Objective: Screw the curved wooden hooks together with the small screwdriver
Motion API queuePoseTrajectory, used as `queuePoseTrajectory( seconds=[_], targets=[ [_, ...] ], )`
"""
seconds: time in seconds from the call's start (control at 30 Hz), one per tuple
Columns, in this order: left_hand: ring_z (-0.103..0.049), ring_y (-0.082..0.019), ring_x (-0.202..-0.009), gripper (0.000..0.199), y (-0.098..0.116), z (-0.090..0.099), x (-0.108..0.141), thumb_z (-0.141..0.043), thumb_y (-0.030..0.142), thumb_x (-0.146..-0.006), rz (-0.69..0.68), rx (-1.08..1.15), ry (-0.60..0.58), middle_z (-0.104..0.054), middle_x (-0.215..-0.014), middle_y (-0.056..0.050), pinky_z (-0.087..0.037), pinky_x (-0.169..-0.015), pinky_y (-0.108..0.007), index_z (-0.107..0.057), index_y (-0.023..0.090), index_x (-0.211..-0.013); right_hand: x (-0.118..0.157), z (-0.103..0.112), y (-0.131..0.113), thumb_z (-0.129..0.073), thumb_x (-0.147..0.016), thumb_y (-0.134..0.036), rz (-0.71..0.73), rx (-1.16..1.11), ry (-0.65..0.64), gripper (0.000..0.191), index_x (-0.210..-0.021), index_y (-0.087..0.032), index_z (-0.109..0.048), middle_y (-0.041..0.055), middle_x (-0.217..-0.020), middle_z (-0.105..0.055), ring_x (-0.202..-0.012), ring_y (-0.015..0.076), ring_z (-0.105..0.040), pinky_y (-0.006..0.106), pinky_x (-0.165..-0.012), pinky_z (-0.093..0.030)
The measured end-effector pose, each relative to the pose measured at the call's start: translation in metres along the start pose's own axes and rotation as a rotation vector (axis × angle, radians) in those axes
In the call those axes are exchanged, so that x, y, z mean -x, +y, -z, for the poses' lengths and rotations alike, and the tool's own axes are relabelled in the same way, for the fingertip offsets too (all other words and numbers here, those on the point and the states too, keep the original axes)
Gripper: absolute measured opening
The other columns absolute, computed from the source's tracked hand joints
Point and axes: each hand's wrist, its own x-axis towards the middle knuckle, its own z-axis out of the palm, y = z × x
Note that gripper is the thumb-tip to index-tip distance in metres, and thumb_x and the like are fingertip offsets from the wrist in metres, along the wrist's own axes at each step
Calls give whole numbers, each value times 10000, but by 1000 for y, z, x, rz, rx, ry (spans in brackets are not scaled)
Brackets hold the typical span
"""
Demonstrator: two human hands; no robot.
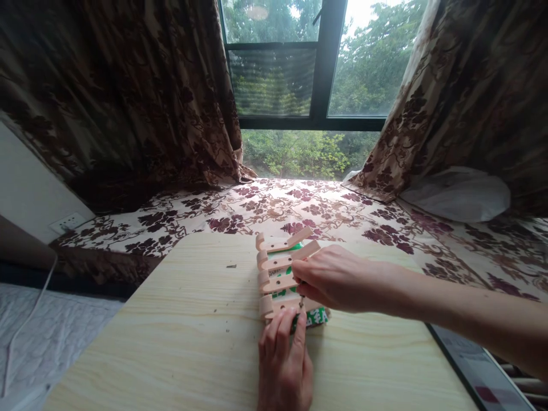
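Observation:
Several pale wooden pieces (277,282) with dark holes lie side by side across a green and white package (319,315) on the light wood table (171,319). My left hand (286,357) comes from the bottom, its fingertips pressed on the nearest wooden piece. Above that piece, my right hand (321,278) reaches in from the right with its fingers closed round a thin tool, most of which is hidden. The tool's metal tip points down at the wood beside my left index finger.
A small screw (231,266) and tiny bits lie on the table left of the wood. Behind is a floral cloth (274,205) below the window. A dark-edged flat object (479,365) is at the lower right, a white bag (460,194) farther back.

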Motion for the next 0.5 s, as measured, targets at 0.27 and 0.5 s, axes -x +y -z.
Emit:
queuePoseTrajectory(
  seconds=[0.27, 0.5],
  targets=[
    [-560, -234, -1164, 529, -3, -8, 5, -522, 41, -810, 13, -64, 80, -654, -1181, -87, -430, -978, -367, -538, 208, -1311, 6, 9, 4, -508, -856, -133, 160, -55, -50, 137, -786, -145, -625, 65, -743, -667, -598, 122, -500, 284, -511, -242],
    [-633, -185, -981, 438, -6, -31, 7, -454, 58, -787, 35, -152, 279, -724, -975, -39, -426, -907, -324, -685, 262, -1098, -2, 1, 0, -469, -877, -199, 6, -23, -36, 210, -775, -133, -641, 68, -658, -649, -495, 118, -415, 295, -471, -182]
  ],
)
